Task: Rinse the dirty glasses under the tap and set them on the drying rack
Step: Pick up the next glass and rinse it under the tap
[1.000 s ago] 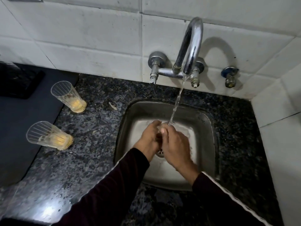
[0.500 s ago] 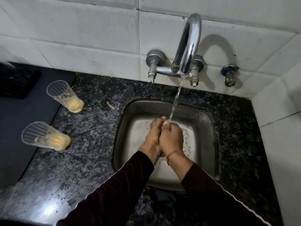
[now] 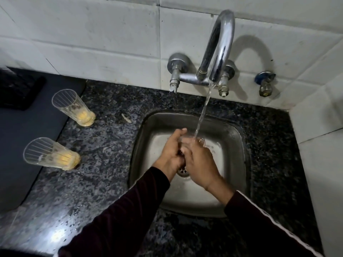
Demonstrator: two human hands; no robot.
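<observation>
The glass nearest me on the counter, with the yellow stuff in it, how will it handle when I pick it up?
The nearest glass looks thin and clear, so probably fragile. Its yellow residue sits at the base, so it is likely bottom-heavy. The counter around it shows droplets, so the grip may be slippery.

Bare worktop [image 3: 115, 149] lies between the sink [image 3: 237, 138] and two dirty glasses [image 3: 73, 108] at nine o'clock; the tap [image 3: 219, 45] overhangs at twelve.
</observation>
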